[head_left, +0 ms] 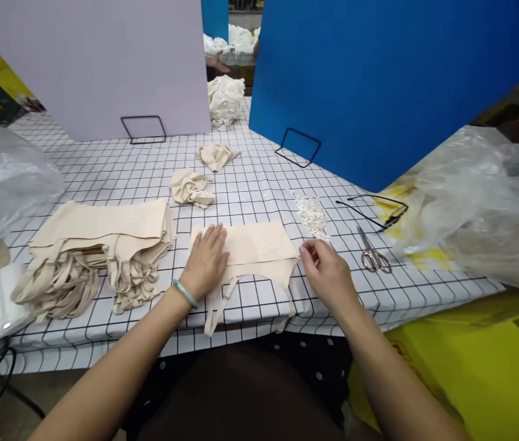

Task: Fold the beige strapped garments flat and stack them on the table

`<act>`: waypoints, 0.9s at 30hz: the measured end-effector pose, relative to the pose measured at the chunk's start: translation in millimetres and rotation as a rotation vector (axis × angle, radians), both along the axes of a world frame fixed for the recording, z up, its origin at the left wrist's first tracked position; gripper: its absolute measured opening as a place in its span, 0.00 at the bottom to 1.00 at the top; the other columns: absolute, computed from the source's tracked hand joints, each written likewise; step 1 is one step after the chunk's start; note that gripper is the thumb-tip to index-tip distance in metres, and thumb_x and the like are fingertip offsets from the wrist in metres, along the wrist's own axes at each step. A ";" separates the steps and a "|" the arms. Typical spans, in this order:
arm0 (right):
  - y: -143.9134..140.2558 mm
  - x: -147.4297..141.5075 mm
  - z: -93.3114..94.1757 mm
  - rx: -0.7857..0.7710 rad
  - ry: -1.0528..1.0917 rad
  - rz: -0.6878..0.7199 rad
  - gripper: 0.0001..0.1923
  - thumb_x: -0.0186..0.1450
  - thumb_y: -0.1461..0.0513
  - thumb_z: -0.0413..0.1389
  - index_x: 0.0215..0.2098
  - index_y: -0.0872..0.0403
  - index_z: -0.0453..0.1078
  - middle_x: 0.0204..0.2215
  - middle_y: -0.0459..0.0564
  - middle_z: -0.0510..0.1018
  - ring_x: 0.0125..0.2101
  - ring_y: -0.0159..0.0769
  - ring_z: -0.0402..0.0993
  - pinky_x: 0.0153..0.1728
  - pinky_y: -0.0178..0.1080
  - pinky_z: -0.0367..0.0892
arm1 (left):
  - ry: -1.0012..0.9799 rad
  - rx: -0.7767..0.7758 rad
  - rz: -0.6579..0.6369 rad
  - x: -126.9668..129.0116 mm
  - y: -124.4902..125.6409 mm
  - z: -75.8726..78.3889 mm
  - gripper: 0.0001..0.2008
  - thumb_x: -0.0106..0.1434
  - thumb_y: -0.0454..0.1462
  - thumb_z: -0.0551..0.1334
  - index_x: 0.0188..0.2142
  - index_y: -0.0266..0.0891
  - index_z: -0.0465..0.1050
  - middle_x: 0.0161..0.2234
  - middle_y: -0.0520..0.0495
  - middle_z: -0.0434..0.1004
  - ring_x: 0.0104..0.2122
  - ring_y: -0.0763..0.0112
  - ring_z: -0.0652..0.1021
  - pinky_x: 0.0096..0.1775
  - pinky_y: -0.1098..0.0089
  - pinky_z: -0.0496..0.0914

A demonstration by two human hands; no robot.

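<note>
Grid-patterned cloth covers the table (259, 184), with a lilac board (94, 61) and a blue board (379, 79) standing at its far side. Head view: your left hand (207, 260) lies flat, fingers spread and released, on a cream fabric piece (259, 245) at the near edge, its straps hanging over the table's lip. Your right hand (328, 269) sits at the piece's right corner, fingers curled; whether they pinch the cloth you cannot tell. Judged soft, light and limp, it will slide and wrinkle, so pin it flat and take it by a hem or corner. Stacked pieces (98, 245) lie to the left; scissors (372, 254) and white scraps (312, 214) to the right.
</note>
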State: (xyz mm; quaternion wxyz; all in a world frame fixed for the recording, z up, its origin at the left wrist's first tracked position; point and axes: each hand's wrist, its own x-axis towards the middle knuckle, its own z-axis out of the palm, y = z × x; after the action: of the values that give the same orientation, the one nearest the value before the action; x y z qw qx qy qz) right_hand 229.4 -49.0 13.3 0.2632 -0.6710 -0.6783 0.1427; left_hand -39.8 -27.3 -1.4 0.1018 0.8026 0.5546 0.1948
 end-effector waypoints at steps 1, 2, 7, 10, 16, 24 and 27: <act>-21.5 2.6 0.8 -0.056 0.050 -0.004 0.12 0.71 0.53 0.49 0.36 0.50 0.68 0.29 0.48 0.76 0.27 0.37 0.71 0.29 0.38 0.64 | -0.110 0.028 -0.103 12.3 -5.7 1.1 0.23 0.70 0.36 0.52 0.62 0.31 0.63 0.64 0.33 0.63 0.66 0.55 0.61 0.65 0.48 0.58; -42.0 2.5 -0.2 -0.120 0.073 -0.001 0.16 0.70 0.50 0.49 0.33 0.50 0.68 0.25 0.46 0.74 0.23 0.35 0.69 0.25 0.37 0.62 | -0.220 0.030 -0.206 26.2 -11.4 1.8 0.20 0.69 0.34 0.53 0.59 0.32 0.67 0.61 0.35 0.68 0.63 0.57 0.66 0.63 0.51 0.63; -86.7 -16.4 -19.7 -0.007 -0.057 -0.105 0.14 0.66 0.50 0.54 0.32 0.51 0.68 0.31 0.50 0.75 0.34 0.40 0.72 0.31 0.38 0.63 | -0.478 -0.144 -0.418 89.1 -24.7 -5.5 0.12 0.63 0.26 0.56 0.39 0.36 0.76 0.40 0.43 0.80 0.42 0.66 0.79 0.48 0.64 0.75; -75.2 -14.0 -20.8 -0.129 0.188 -0.142 0.11 0.65 0.54 0.52 0.29 0.51 0.66 0.29 0.49 0.74 0.32 0.38 0.70 0.34 0.39 0.64 | -0.460 -0.171 -0.421 100.4 -20.5 -14.1 0.14 0.60 0.23 0.55 0.36 0.35 0.77 0.41 0.42 0.80 0.43 0.65 0.79 0.49 0.63 0.75; -72.9 8.3 3.6 -0.562 0.897 -0.068 0.22 0.60 0.52 0.59 0.48 0.51 0.62 0.28 0.44 0.75 0.31 0.35 0.72 0.40 0.39 0.67 | -0.481 -0.195 -0.415 95.3 -21.0 -20.3 0.11 0.60 0.27 0.61 0.39 0.37 0.80 0.45 0.42 0.79 0.47 0.63 0.78 0.51 0.62 0.74; -103.9 31.8 25.4 -0.863 1.104 0.089 0.11 0.63 0.55 0.57 0.42 0.50 0.66 0.30 0.45 0.78 0.28 0.33 0.75 0.37 0.39 0.67 | -0.483 -0.228 -0.405 96.7 -25.6 -23.0 0.08 0.61 0.30 0.64 0.36 0.39 0.82 0.46 0.42 0.78 0.47 0.62 0.76 0.50 0.61 0.74; -109.7 46.2 41.3 -0.888 1.072 0.128 0.12 0.65 0.53 0.56 0.41 0.51 0.72 0.35 0.53 0.82 0.38 0.41 0.78 0.43 0.43 0.69 | -0.483 -0.238 -0.416 96.3 -24.9 -21.8 0.07 0.62 0.30 0.64 0.36 0.40 0.82 0.46 0.42 0.77 0.47 0.62 0.76 0.50 0.61 0.74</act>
State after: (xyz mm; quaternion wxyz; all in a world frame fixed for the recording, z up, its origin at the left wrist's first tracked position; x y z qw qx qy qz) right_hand 275.6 -158.7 54.6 0.2535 -0.5110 -0.3708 0.7329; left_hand 56.5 -52.2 -23.2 0.3607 0.8117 0.3576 0.2883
